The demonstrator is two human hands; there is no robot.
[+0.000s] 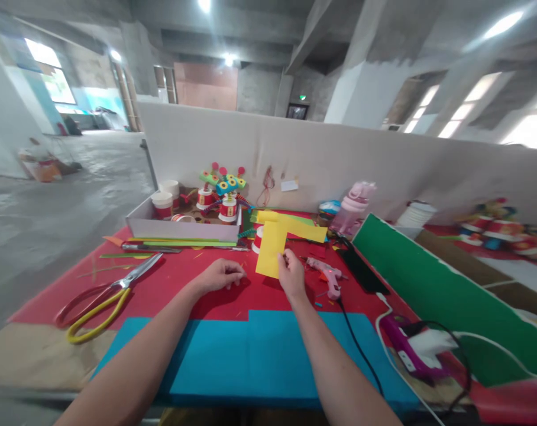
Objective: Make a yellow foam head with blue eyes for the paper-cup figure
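One yellow sheet held in the right hand

The sheet is at about the middle of the work table, tilted up in front of a red and white paper cup. The right hand pinches its right edge between thumb and fingers. More yellow paper shows just behind; whether it joins the held sheet, I cannot tell.

The left hand rests on the red cover, apart from the sheet, its fingers loosely bent; I cannot tell whether the fingertips meet.

Just right of the right hand lies a pink glue gun, its black cord running down over the blue sheets. Beyond it, a black phone lies beside an upright green board. Near the board's lower end sits a purple power strip.

Well to the left, large scissors lie with their blades together. Farther back, a pale box holds cups and small paper figures. A pink bottle stands at the back right.
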